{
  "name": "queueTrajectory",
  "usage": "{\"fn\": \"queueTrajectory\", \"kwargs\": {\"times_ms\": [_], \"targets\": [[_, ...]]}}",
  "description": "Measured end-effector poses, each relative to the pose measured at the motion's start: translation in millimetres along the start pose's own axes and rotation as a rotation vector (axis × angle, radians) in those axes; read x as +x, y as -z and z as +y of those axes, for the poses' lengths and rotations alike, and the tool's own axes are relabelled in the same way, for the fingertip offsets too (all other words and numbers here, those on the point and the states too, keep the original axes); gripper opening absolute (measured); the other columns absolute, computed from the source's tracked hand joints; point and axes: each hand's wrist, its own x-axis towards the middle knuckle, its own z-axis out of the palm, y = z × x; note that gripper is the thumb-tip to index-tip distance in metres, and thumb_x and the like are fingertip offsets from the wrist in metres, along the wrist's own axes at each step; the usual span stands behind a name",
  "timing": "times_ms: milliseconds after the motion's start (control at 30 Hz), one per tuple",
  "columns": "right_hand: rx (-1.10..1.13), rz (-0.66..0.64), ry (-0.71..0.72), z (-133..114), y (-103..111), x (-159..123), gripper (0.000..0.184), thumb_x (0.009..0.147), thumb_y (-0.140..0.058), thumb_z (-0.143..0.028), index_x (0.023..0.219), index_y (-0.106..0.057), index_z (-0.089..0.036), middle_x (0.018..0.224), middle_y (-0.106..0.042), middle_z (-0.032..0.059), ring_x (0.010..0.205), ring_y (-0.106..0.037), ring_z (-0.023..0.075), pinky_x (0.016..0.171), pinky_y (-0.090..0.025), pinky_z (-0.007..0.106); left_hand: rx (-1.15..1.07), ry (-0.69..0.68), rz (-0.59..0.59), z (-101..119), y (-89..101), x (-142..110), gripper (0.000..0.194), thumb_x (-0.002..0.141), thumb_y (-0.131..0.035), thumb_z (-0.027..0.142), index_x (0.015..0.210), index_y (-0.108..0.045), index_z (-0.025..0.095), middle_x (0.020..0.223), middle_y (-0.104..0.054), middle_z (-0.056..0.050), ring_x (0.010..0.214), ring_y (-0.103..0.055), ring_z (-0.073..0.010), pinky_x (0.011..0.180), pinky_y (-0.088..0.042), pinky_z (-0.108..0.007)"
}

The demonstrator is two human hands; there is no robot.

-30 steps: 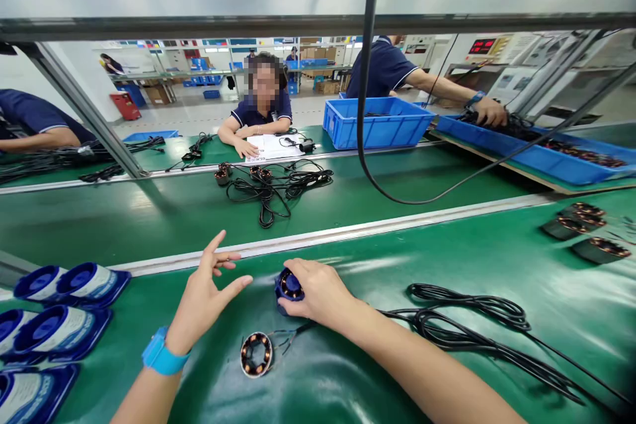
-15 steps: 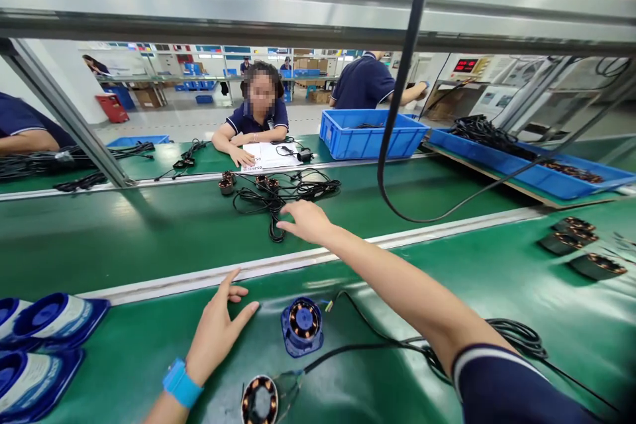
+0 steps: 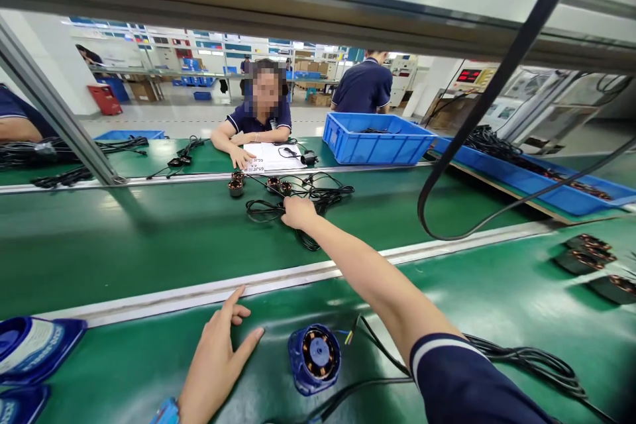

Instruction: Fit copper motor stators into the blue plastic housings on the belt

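My right hand (image 3: pixel 299 213) reaches across the white rail to the green belt, its fingers closed on a bundle of black cable (image 3: pixel 263 211). Beside that bundle stand small copper-wound motor stators (image 3: pixel 236 185). My left hand (image 3: pixel 217 354) is open over the near bench, index finger pointing at the rail and thumb spread. To its right is a blue motor base with a copper-wound stator (image 3: pixel 315 358) in it. A black cable with bare coloured wire ends (image 3: pixel 350 338) lies right of this, partly hidden by my right arm.
Blue housings with white labels (image 3: pixel 40 348) sit at the left, more stators (image 3: pixel 586 258) at the right. A black cable loop (image 3: pixel 427 205) hangs from the overhead frame. Across the belt, a person (image 3: pixel 261 106) leans on papers beside a blue crate (image 3: pixel 377 139).
My right hand has closed its fingers on the cable bundle, where they were apart before. The camera view has shifted and tilted. My left hand stays open over the bench.
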Motion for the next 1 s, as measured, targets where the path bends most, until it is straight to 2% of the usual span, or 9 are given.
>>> {"fn": "queueTrajectory", "kwargs": {"times_ms": [133, 200, 300, 367, 433, 567, 733, 900, 1000], "targets": [[0.125, -0.135, 0.151, 39.0, 30.2, 7.4, 0.046, 0.083, -0.08, -0.049, 0.124, -0.072, -0.028, 0.115, -0.074, 0.0023, 0.103, -0.069, 0.0201, 0.09, -0.052, 0.025, -0.026, 0.031, -0.006, 3.5, 0.1, 0.4, 0.072, 0.089, -0.056, 0.062, 0.151, -0.036, 0.032, 0.119, -0.065, -0.004, 0.108, -0.061, -0.0247, 0.098, -0.05, -0.046], [0.167, -0.106, 0.15, 48.4, 39.6, 20.8, 0.045, 0.094, -0.067, -0.053, 0.134, -0.066, -0.033, 0.122, -0.072, -0.0007, 0.108, -0.068, 0.0172, 0.093, -0.05, 0.022, -0.041, 0.046, -0.012, 4.4, -0.1, 0.5, 0.071, 0.089, -0.056, 0.062, 0.151, -0.037, 0.032, 0.118, -0.065, -0.004, 0.107, -0.06, -0.0247, 0.099, -0.049, -0.046], [0.168, 0.028, 0.021, 43.3, 38.2, 47.0, 0.05, 0.107, -0.04, -0.051, 0.148, -0.053, -0.025, 0.14, -0.062, 0.0076, 0.126, -0.06, 0.022, 0.105, -0.046, 0.035, -0.05, 0.064, -0.027, 4.0, -0.5, 0.0, 0.071, 0.089, -0.054, 0.062, 0.151, -0.036, 0.033, 0.119, -0.064, -0.004, 0.108, -0.059, -0.0244, 0.1, -0.049, -0.047], [0.149, 0.075, -0.063, 33.1, 30.6, 63.6, 0.053, 0.107, -0.038, -0.053, 0.148, -0.051, -0.022, 0.143, -0.059, 0.0119, 0.13, -0.057, 0.0263, 0.108, -0.045, 0.046, -0.05, 0.073, -0.039, 3.4, -1.2, -0.4, 0.07, 0.091, -0.053, 0.062, 0.152, -0.034, 0.034, 0.12, -0.063, -0.004, 0.108, -0.058, -0.0239, 0.101, -0.048, -0.048], [0.119, 0.084, -0.123, 23.8, 22.9, 77.5, 0.056, 0.105, -0.04, -0.059, 0.143, -0.056, -0.021, 0.141, -0.06, 0.0128, 0.129, -0.057, 0.0284, 0.108, -0.043, 0.052, -0.053, 0.083, -0.046, 2.9, -2.5, -0.6, 0.069, 0.091, -0.052, 0.061, 0.152, -0.032, 0.036, 0.121, -0.063, -0.004, 0.108, -0.058, -0.0235, 0.101, -0.048, -0.048], [0.034, 0.092, -0.196, 17.5, 13.7, 98.9, 0.058, 0.102, -0.042, -0.064, 0.13, -0.068, -0.02, 0.135, -0.064, 0.0152, 0.131, -0.054, 0.0322, 0.112, -0.034, 0.055, -0.058, 0.094, -0.05, 0.7, -6.1, -0.5, 0.067, 0.093, -0.052, 0.059, 0.152, -0.032, 0.037, 0.121, -0.062, -0.004, 0.106, -0.059, -0.0227, 0.1, -0.05, -0.048], [-0.011, 0.113, -0.238, 24.9, 2.1, 113.8, 0.063, 0.104, -0.034, -0.063, 0.122, -0.074, -0.018, 0.128, -0.068, 0.0201, 0.127, -0.058, 0.0361, 0.113, -0.026, 0.053, -0.039, 0.066, -0.048, -5.4, -9.9, -1.0, 0.065, 0.094, -0.054, 0.058, 0.153, -0.031, 0.04, 0.12, -0.064, -0.002, 0.106, -0.062, -0.0213, 0.101, -0.05, -0.046], [0.018, 0.147, -0.273, 37.5, -7.8, 108.3, 0.067, 0.107, -0.021, -0.057, 0.127, -0.071, -0.017, 0.131, -0.067, 0.0195, 0.124, -0.06, 0.0352, 0.109, -0.031, 0.052, -0.063, 0.079, -0.007, -1.1, -10.9, 0.1, 0.064, 0.09, -0.056, 0.056, 0.149, -0.038, 0.04, 0.116, -0.067, -0.002, 0.102, -0.064, -0.0228, 0.098, -0.053, -0.048], [0.045, 0.14, -0.246, 36.6, -7.1, 102.6, 0.072, 0.107, -0.015, -0.057, 0.126, -0.072, -0.018, 0.132, -0.067, 0.0182, 0.123, -0.061, 0.0346, 0.107, -0.034, 0.052, -0.077, 0.09, 0.01, 5.1, -9.8, 1.3, 0.064, 0.089, -0.057, 0.057, 0.148, -0.04, 0.039, 0.115, -0.067, -0.002, 0.101, -0.064, -0.0234, 0.096, -0.053, -0.048]]}}
